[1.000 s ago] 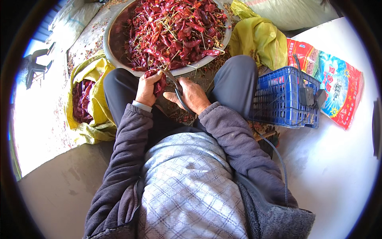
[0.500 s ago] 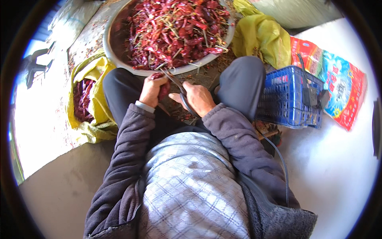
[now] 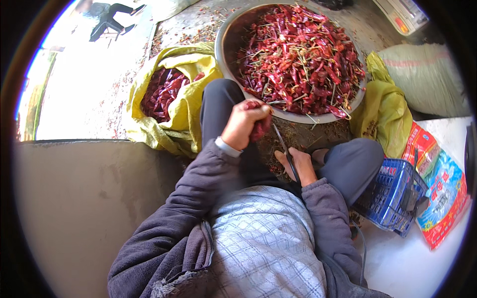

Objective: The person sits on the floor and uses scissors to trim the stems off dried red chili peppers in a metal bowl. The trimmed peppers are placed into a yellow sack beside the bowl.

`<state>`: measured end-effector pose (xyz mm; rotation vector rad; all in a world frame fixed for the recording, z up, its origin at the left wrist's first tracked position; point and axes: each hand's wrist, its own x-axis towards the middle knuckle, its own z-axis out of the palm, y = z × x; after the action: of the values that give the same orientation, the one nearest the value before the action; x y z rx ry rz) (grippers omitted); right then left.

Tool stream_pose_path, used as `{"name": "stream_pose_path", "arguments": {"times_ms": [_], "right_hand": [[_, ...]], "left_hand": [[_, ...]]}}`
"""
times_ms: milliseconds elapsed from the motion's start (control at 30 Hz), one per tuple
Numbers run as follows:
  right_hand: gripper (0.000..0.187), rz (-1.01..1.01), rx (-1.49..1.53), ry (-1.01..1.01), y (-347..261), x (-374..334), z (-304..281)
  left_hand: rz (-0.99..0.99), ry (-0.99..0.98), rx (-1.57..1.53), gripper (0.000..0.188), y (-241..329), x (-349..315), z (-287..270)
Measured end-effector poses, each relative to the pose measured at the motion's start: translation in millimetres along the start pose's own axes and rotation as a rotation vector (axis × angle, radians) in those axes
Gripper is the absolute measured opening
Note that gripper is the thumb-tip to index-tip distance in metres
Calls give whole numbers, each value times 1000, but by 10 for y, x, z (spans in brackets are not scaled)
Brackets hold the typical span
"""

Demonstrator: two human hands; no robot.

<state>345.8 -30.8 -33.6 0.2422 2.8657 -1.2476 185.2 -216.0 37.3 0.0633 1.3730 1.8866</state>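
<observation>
Round silver metal basin (image 3: 232,47), dried red chillies (image 3: 303,64) heaped inside: probably heavy; lift by rim. Dark-red wrinkled chilli bunch (image 3: 260,128), beside basin's near rim: likely light, brittle; hold mid-pod; left hand's (image 3: 242,124) fingers closed round it. Slim dark metal cutting tool (image 3: 281,138): presumably stiff; right hand's (image 3: 301,165) fingers curled round it. Grey floor (image 3: 194,32), littered. Yellow woven sack (image 3: 196,60), sitter's left. Blue plastic basket (image 3: 377,203), right.

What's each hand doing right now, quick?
Left hand: closed, holding dried red chilies.
Right hand: closed, holding dark scissors, blades pointing away from the body.
</observation>
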Motion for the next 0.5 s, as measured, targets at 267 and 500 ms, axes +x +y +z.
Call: {"name": "stream_pose_path", "arguments": {"times_ms": [267,500], "right_hand": [[69,50,-17,-132,81,40,21],[68,56,-8,-143,126,62,67]], "left_hand": [[397,750,-213,24,1142,-343,-1890],[326,1091,62,96,438,-609,-2648]]}}
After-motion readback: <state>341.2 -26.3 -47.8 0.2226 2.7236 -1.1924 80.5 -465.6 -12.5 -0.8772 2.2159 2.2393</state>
